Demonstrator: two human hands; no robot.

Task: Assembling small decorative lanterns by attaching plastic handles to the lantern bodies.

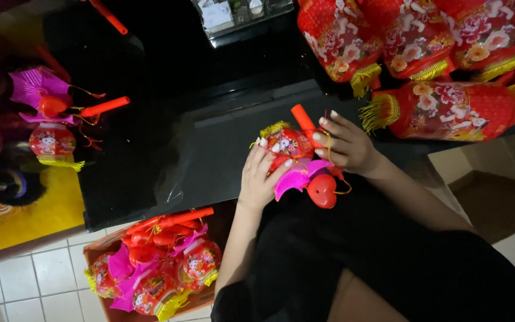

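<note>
Here both hands, left hand (260, 179) and right hand (344, 143), close their grip around a small red lantern (290, 146).

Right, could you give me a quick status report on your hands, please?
Left hand and right hand both gripping small red paper lantern with pink fan and orange handle. Over black tabletop. Box of similar lanterns on floor. Nothing blocking.

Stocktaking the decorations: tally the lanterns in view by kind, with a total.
Large red floral lanterns with gold fringe, top right: at least 4, some cut off by the frame
Small lantern toy in both hands: 1
Small lantern toy on the black table, left: 1
Small lantern toys in the floor box: about 3, tangled
Total: about 9
</note>
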